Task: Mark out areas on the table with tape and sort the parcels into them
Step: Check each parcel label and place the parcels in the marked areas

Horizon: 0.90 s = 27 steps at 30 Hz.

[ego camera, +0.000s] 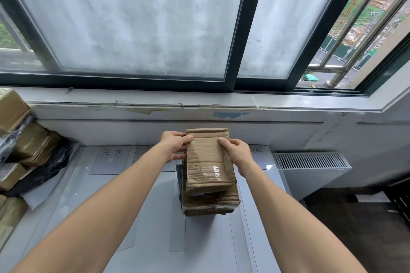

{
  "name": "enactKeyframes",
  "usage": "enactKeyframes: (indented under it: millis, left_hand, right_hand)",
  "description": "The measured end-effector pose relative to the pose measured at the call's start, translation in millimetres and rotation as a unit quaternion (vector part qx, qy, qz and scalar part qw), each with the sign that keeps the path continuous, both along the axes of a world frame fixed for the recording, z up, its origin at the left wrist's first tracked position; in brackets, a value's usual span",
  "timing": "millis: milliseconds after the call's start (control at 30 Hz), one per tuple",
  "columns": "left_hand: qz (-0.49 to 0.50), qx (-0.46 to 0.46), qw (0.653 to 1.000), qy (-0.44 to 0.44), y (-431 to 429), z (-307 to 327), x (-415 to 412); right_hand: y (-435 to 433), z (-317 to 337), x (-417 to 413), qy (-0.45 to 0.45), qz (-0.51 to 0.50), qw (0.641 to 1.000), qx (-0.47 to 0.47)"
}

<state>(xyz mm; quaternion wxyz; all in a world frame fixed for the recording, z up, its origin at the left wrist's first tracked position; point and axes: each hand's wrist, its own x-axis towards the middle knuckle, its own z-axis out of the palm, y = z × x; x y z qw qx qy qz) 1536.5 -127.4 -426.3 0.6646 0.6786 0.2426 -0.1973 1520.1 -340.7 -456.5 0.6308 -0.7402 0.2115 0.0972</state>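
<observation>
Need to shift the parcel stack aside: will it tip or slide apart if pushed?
Likely tippy: the stack is tall and narrow. The top box, held by left hand and right hand, sits askew over those below, so layers may slip. Creased cardboard suggests some give.

Open tabletop [162, 206] left of the parcel stack [210, 203]; heaped parcels [33, 139] along the far-left edge.

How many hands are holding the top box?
2. The left hand grips the left edge of the top box, and the right hand grips its right edge, over the stack of parcels. No other hand is in view.
</observation>
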Motion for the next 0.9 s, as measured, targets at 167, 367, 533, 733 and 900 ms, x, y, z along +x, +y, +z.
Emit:
enactKeyframes:
  millis: [167, 367, 533, 733, 900]
  left_hand:
    - [-0.003, -0.003, 1.000, 0.000, -0.9, 0.9, 0.4]
    - [-0.008, 0.001, 1.000, -0.007, 2.4, 6.1, -1.3]
    - [0.036, 0.041, 0.998, -0.041, 8.2, 12.8, 3.0]
    - [0.083, 0.069, 0.992, -0.063, 44.2, 26.6, 8.3]
    - [0.082, 0.078, 0.992, -0.064, 77.2, 22.5, 2.4]
  right_hand:
    - [-2.4, -1.0, -2.1, 0.000, -0.002, 1.000, 0.003]
    - [-4.1, 4.6, -4.4, -0.010, 0.002, 1.000, -0.013]
    - [0.3, 24.9, 0.9, -0.067, -0.093, 0.992, -0.054]
    - [22.6, 52.8, 22.0, -0.133, -0.045, 0.980, -0.144]
    - [35.5, 47.1, 19.5, -0.092, -0.041, 0.978, -0.180]
